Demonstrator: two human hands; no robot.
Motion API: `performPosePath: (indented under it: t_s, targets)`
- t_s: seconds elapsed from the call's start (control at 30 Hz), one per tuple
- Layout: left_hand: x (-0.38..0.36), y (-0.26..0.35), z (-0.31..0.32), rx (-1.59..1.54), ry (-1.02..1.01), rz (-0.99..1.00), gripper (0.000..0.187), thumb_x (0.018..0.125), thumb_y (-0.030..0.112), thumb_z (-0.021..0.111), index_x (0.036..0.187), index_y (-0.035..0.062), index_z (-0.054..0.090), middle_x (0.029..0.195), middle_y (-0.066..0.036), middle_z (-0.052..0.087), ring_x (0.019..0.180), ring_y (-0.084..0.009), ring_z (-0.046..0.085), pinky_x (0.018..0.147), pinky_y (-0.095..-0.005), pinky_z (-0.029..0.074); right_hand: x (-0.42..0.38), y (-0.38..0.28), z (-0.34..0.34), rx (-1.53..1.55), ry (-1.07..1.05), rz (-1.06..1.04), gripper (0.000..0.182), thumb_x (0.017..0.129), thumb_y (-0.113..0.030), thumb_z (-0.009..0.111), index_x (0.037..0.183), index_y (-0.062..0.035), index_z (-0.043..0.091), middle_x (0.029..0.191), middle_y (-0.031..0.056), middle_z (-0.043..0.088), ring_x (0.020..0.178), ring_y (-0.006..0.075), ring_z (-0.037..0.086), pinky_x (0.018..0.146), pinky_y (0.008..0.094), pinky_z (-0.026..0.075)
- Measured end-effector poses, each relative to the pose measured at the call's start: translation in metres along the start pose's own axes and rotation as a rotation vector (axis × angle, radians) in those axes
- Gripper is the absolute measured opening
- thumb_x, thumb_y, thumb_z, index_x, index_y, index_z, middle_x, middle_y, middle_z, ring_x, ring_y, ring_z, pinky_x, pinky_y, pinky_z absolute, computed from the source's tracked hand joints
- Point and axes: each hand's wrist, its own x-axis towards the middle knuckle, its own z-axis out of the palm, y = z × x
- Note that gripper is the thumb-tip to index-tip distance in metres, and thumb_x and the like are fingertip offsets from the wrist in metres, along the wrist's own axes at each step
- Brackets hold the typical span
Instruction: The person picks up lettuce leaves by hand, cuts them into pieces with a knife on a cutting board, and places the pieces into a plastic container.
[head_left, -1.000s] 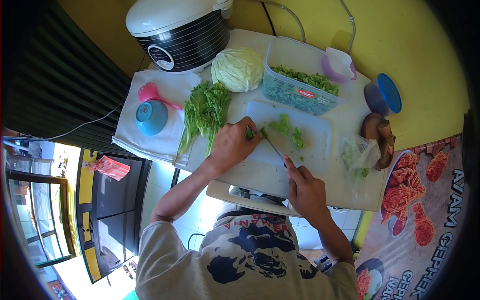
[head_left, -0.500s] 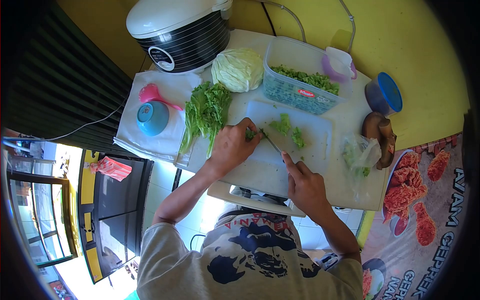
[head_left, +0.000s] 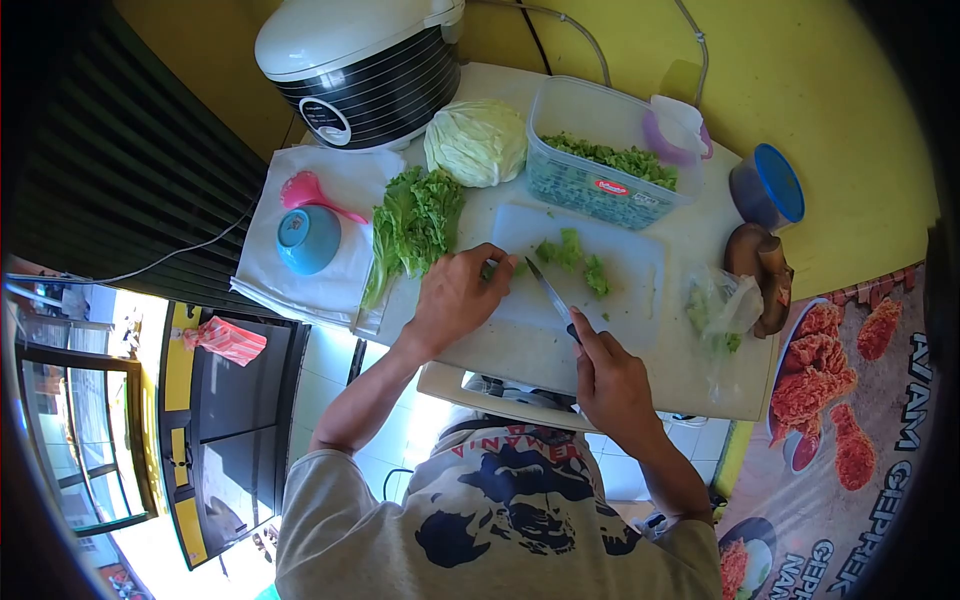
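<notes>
My right hand [head_left: 612, 382] is closed round the dark handle of a knife [head_left: 548, 290], index finger along its top. The blade points up and left over a white cutting board [head_left: 625, 255]. At the board's left edge my left hand [head_left: 462, 298] is closed on a small piece of lettuce [head_left: 489, 270], mostly hidden by the fingers. Cut lettuce pieces [head_left: 568, 250] lie on the board just beyond the blade tip. A bunch of leafy lettuce [head_left: 418, 220] rests left of the board, close to my left hand.
Behind the board stand a clear tub [head_left: 565, 185] of chopped greens and a cabbage [head_left: 476, 143]. A rice cooker [head_left: 370, 90] is at the back left. A blue bowl [head_left: 308, 240] and pink ladle [head_left: 305, 190] sit on white cloth. A plastic bag [head_left: 722, 305] lies at right.
The knife blade has drawn away from my left fingertips, so a gap now shows between them. My left hand has shifted slightly left and down.
</notes>
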Motion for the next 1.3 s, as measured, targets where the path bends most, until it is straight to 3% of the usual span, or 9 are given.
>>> performPosePath:
  t_s: [0.27, 0.37, 0.47, 0.77, 0.87, 1.3]
  targets:
    - [-0.001, 0.007, 0.004, -0.045, 0.045, 0.014, 0.023, 0.094, 0.018, 0.07, 0.112, 0.0033, 0.074, 0.08, -0.017, 0.074, 0.061, -0.0237, 0.068, 0.062, -0.0361, 0.053, -0.001, -0.003, 0.002, -0.016, 0.069, -0.017, 0.062, 0.094, -0.003, 0.063, 0.154, -0.0082, 0.048, 0.083, 0.0088, 0.062, 0.055, 0.026, 0.062, 0.05, 0.0401, 0.052]
    - [0.002, 0.002, 0.012, -0.133, 0.103, 0.071, 0.024, 0.094, 0.018, 0.071, 0.112, 0.0028, 0.074, 0.074, -0.017, 0.071, 0.059, -0.0233, 0.067, 0.06, -0.0362, 0.051, -0.003, -0.002, 0.003, -0.052, 0.036, -0.013, 0.062, 0.093, -0.004, 0.064, 0.154, -0.009, 0.05, 0.082, 0.008, 0.062, 0.053, 0.025, 0.061, 0.049, 0.04, 0.052]
    - [0.004, 0.014, 0.003, -0.056, 0.027, -0.021, 0.024, 0.094, 0.018, 0.071, 0.112, 0.0024, 0.073, 0.071, -0.017, 0.07, 0.058, -0.0225, 0.067, 0.059, -0.0362, 0.051, -0.003, 0.002, 0.007, -0.082, 0.004, -0.013, 0.063, 0.092, -0.005, 0.065, 0.153, -0.0099, 0.051, 0.082, 0.0075, 0.062, 0.051, 0.0251, 0.061, 0.049, 0.04, 0.052]
    - [-0.002, -0.005, -0.004, 0.046, 0.028, 0.031, 0.017, 0.091, 0.015, 0.073, 0.102, 0.0018, 0.072, 0.071, -0.016, 0.07, 0.065, -0.0247, 0.073, 0.062, -0.0369, 0.055, -0.003, -0.001, 0.006, -0.224, -0.027, -0.004, 0.065, 0.09, -0.009, 0.067, 0.153, -0.0103, 0.051, 0.083, 0.007, 0.062, 0.051, 0.0248, 0.061, 0.048, 0.0402, 0.052]
    - [-0.003, -0.013, 0.006, 0.061, 0.138, 0.124, 0.019, 0.089, 0.014, 0.075, 0.102, 0.0003, 0.07, 0.077, -0.016, 0.072, 0.066, -0.0262, 0.073, 0.064, -0.0378, 0.055, -0.002, -0.002, 0.007, -0.229, -0.027, -0.011, 0.065, 0.09, -0.008, 0.067, 0.153, -0.0101, 0.051, 0.084, 0.0073, 0.061, 0.051, 0.0249, 0.06, 0.047, 0.0401, 0.052]
    - [0.0, -0.012, 0.01, 0.006, 0.136, 0.088, 0.024, 0.087, 0.011, 0.078, 0.104, -0.0036, 0.069, 0.081, -0.017, 0.072, 0.071, -0.0271, 0.073, 0.067, -0.0385, 0.056, -0.003, -0.006, 0.009, -0.123, -0.01, -0.054, 0.067, 0.089, -0.005, 0.067, 0.154, -0.0093, 0.049, 0.084, 0.0075, 0.06, 0.05, 0.0243, 0.059, 0.047, 0.0388, 0.052]
